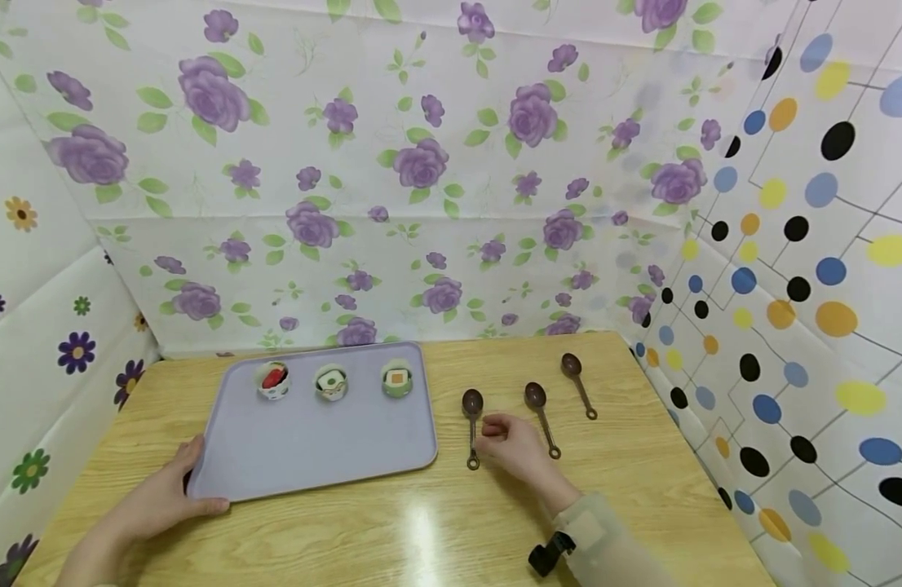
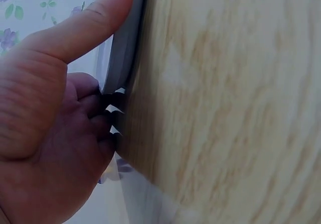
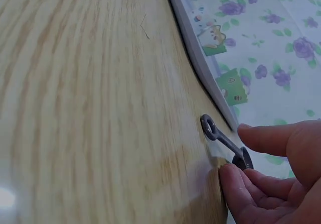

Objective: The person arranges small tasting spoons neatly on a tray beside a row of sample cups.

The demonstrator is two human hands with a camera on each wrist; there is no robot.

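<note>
left hand: gripping the flat lilac plastic tray.
right hand: fingers closing on the leftmost brown plastic spoon, not yet lifting.
remaining: two brown spoons lying untouched.

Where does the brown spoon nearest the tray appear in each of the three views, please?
Head view: the leftmost brown spoon lies just right of the tray, at the right hand.
Left wrist view: not in it; only the left hand gripping the tray's edge.
Right wrist view: lower right, its ringed handle end at the fingers.
Shared landmark: the wooden table.
</note>
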